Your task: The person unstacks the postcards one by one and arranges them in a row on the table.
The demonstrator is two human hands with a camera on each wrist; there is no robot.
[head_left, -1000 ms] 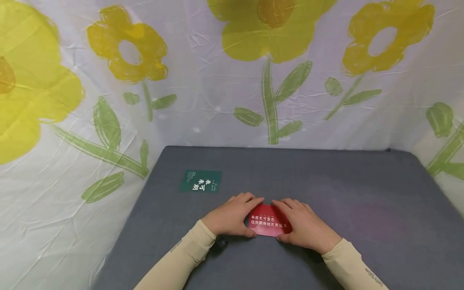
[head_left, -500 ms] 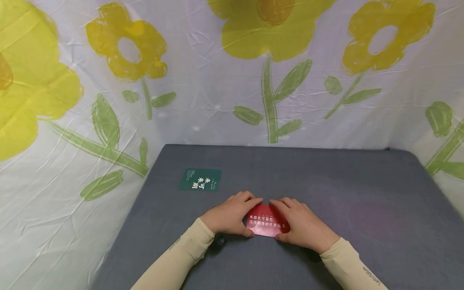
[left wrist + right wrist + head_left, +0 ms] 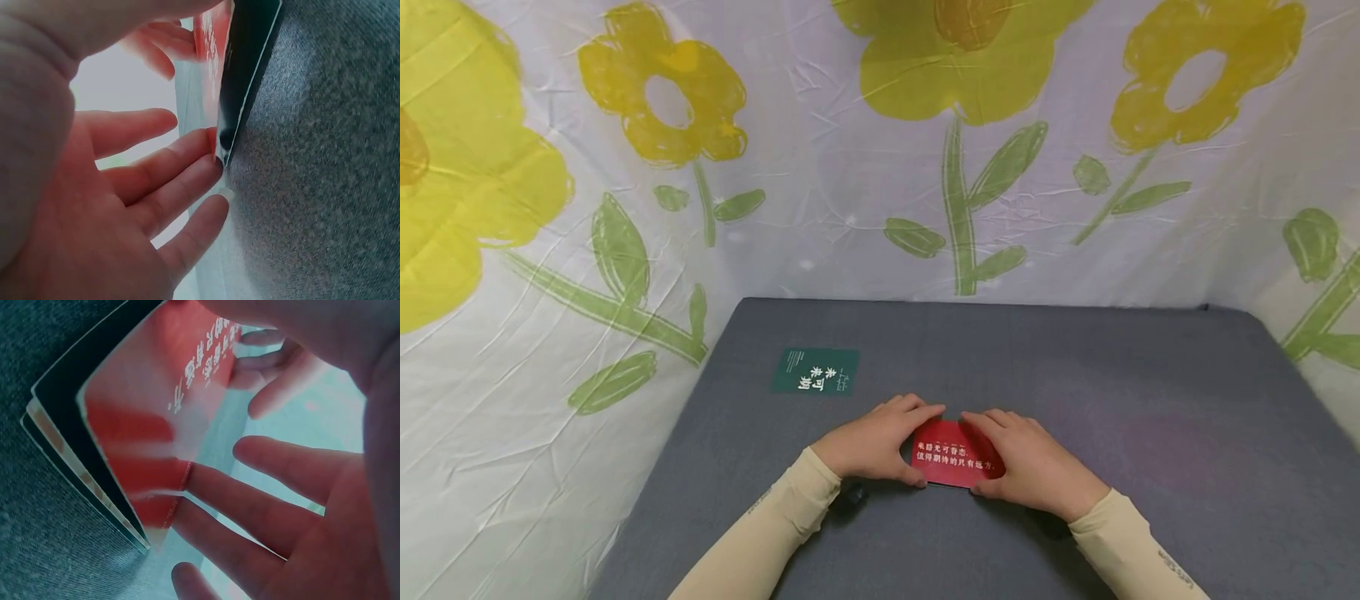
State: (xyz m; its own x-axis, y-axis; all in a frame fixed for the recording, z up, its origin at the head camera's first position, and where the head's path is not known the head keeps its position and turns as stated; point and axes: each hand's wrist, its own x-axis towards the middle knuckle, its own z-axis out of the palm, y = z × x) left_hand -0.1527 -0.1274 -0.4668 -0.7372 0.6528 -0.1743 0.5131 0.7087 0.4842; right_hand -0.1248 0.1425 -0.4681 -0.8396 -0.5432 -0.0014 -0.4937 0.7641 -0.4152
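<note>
A red card (image 3: 953, 454) with white characters lies face up between both hands, near the middle of the table. My left hand (image 3: 880, 440) grips its left end, thumb at the near edge and fingers at the far edge. The right hand (image 3: 1033, 462) holds the other end the same way. Below the red card, the right wrist view shows a few more cards (image 3: 50, 431), dark and orange-patterned, fanned slightly apart at the near side. A dark card (image 3: 253, 47) also shows under it in the left wrist view. How many are stacked cannot be told.
A green card (image 3: 815, 372) with white characters lies flat, farther back and to the left. The grey cloth-covered table (image 3: 1075, 358) ends at a white curtain (image 3: 820, 167) printed with yellow flowers. Dark objects sit beneath both wrists.
Both hands stay almost in place. The red card has tipped slightly: its pale glare is gone and a dark edge now shows under its near side. The green card has not moved.
</note>
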